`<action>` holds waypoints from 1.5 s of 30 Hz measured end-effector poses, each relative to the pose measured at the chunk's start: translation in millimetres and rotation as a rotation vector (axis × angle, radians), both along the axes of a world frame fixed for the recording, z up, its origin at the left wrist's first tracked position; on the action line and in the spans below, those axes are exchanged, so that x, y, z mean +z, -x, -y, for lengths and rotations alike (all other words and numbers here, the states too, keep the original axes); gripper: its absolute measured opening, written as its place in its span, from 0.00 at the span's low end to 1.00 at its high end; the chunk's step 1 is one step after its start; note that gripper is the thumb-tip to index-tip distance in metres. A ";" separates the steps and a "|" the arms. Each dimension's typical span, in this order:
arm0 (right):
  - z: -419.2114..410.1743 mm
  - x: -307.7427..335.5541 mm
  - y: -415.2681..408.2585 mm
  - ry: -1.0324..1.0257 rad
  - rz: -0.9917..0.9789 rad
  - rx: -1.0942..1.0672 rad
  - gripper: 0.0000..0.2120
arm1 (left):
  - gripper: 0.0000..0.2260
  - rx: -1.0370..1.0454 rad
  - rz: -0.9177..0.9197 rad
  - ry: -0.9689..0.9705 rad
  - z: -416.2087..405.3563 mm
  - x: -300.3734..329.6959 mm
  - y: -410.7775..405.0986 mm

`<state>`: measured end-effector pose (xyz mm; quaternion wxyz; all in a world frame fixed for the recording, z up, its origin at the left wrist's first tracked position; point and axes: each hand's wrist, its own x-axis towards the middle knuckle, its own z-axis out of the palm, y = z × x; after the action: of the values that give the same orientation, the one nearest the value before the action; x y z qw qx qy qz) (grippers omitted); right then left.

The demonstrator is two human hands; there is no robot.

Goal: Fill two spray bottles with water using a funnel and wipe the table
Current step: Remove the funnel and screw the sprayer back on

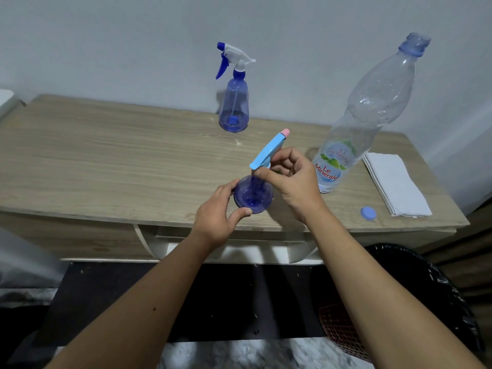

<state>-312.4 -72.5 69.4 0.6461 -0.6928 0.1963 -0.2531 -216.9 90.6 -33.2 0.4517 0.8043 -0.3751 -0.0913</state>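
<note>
The left hand [217, 213] grips the body of the near spray bottle [253, 195], which stands on the counter [106, 161] close to its front edge. The right hand [290, 179] pinches the light-blue trigger head [269, 151] at the bottle neck; whether it is being fitted or removed cannot be told. Blue-tinted liquid appears inside. The loose cap [368, 213] and folded cloth [394, 182] lie to the right, cloth apparently unused. The uncapped water bottle [367, 113] is nearly empty, suggesting pouring is largely done. The far spray bottle [234, 102] stands capped by the wall; its fill level is unclear. No funnel is visible. Wiping remains.
</note>
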 end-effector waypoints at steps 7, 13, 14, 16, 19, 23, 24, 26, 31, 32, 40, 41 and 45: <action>-5.3 0.2 -5.5 0.082 -0.049 -0.060 0.12 | 0.32 -0.011 0.019 -0.002 -0.3 -1.5 -0.8; -3.5 2.6 -3.7 0.072 -0.078 -0.025 0.19 | 0.32 -0.002 -0.001 0.002 -0.5 1.6 0.1; -1.9 2.6 -0.7 0.060 -0.072 0.011 0.19 | 0.32 -0.001 -0.004 0.001 -0.7 2.4 0.7; 0.2 3.9 2.9 0.063 -0.065 0.056 0.15 | 0.33 -0.001 -0.008 0.002 -1.0 3.1 1.1; 0.3 3.8 -0.7 0.077 -0.057 0.026 0.10 | 0.32 -0.005 -0.008 0.010 -1.5 2.2 0.7; -8.8 4.8 -6.9 0.076 -0.045 -0.055 0.18 | 0.31 0.003 0.006 0.009 -0.7 0.5 -0.3; -9.5 5.6 -6.1 0.067 -0.043 -0.050 0.19 | 0.31 0.006 0.004 0.010 -0.8 0.7 0.1; -7.0 6.1 -2.1 0.034 -0.040 -0.003 0.21 | 0.32 0.005 -0.003 0.014 -0.9 1.6 1.0; 2.5 0.4 1.6 0.104 -0.047 0.038 0.12 | 0.32 0.006 0.000 0.015 -0.7 3.9 1.2; 0.8 -0.1 0.8 0.104 -0.044 0.017 0.11 | 0.33 0.008 0.002 0.014 -0.7 3.7 1.1; -8.4 -0.1 -3.8 0.094 -0.010 -0.059 0.18 | 0.31 0.018 0.023 -0.001 -0.2 0.0 0.9; -8.2 -0.4 -4.8 0.101 -0.003 -0.054 0.18 | 0.31 0.021 0.022 -0.003 0.0 0.2 1.0; -9.9 -2.3 -5.8 0.053 0.026 -0.037 0.16 | 0.33 0.018 0.013 -0.002 1.0 1.8 1.0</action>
<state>-306.5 -62.6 67.1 0.6252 -0.7025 0.1938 -0.2793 -217.9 89.5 -31.3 0.4494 0.8086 -0.3708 -0.0823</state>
